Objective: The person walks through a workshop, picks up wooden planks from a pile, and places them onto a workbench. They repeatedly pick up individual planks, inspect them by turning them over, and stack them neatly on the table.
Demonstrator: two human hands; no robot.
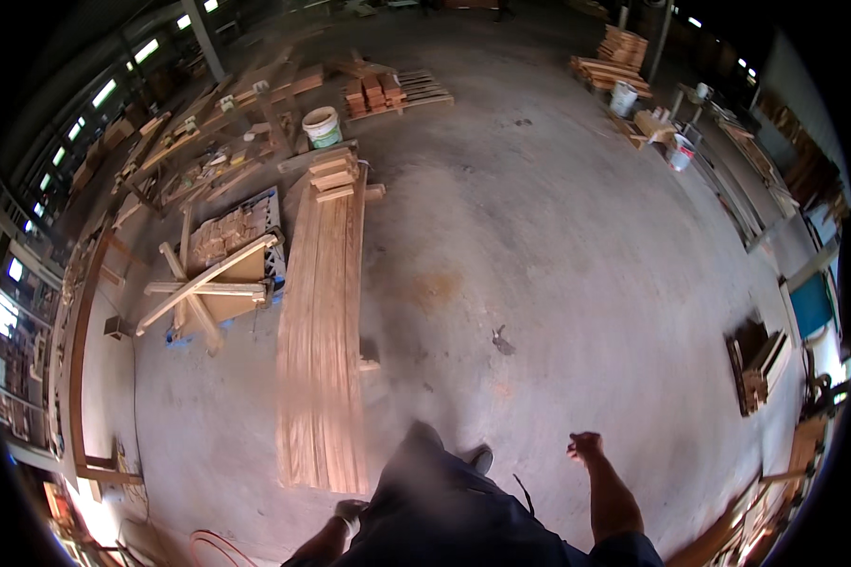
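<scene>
My right hand [586, 446] hangs out over the concrete floor to the right of my body, its fingers curled in, with nothing visible in it. Low at my left side is my left hand [352, 511], paler than the forearm as if gloved. My dark clothing partly covers it, and its fingers cannot be made out. Nearest to that hand is the close end of a long stack of wooden planks [320, 359], running away from me. Several short wood blocks [334, 175] lie piled on the stack's far end.
Left of the planks, crossed wooden beams [204, 283] lie over a pallet of wood pieces [232, 231]. A white bucket [322, 127] stands beyond the stack. A small wood bundle [758, 367] rests on the floor at right. A red hose [220, 541] curls at lower left.
</scene>
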